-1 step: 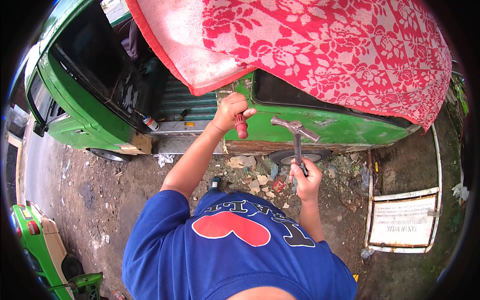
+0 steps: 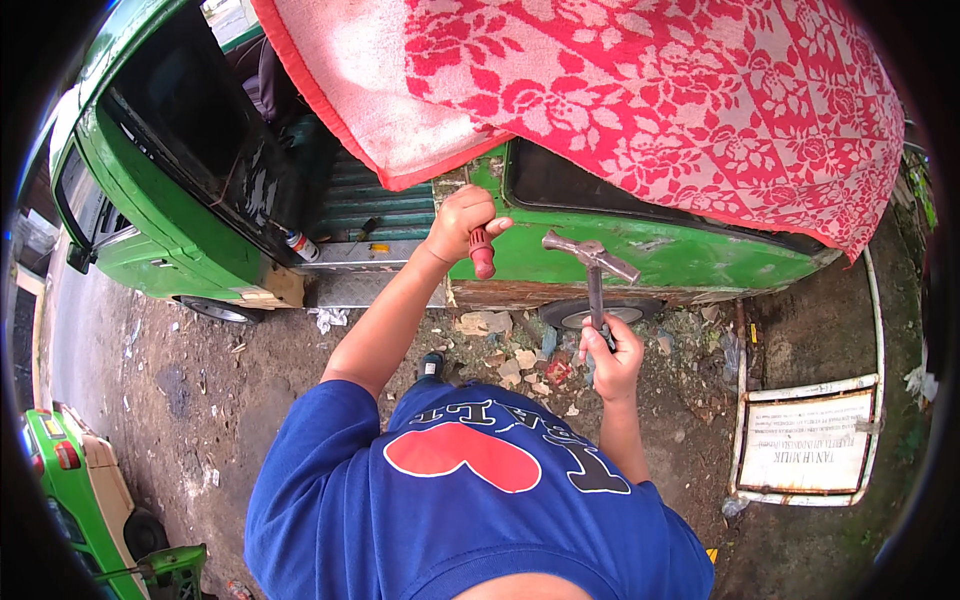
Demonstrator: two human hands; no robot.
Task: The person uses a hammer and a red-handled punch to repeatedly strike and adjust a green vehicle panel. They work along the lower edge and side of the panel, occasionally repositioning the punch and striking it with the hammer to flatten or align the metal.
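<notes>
Here, the scuffed green metal van body (image 2: 700,255) bounds the far side, its doorway standing open at left; rubble-strewn brown dirt ground (image 2: 270,380) spreads along the near side. The red-and-white floral cloth (image 2: 640,130) drapes over the van, its hem near the left hand on the far side, and the white metal-framed sign (image 2: 800,445) is at right. The left hand (image 2: 466,222) is closed around the red ridged tool handle (image 2: 483,258); whether the tool touches the van, I cannot tell. To its right, the right hand (image 2: 612,362) grips the metal hammer (image 2: 595,285) by its shaft, head at the far end, apart from the red handle.
</notes>
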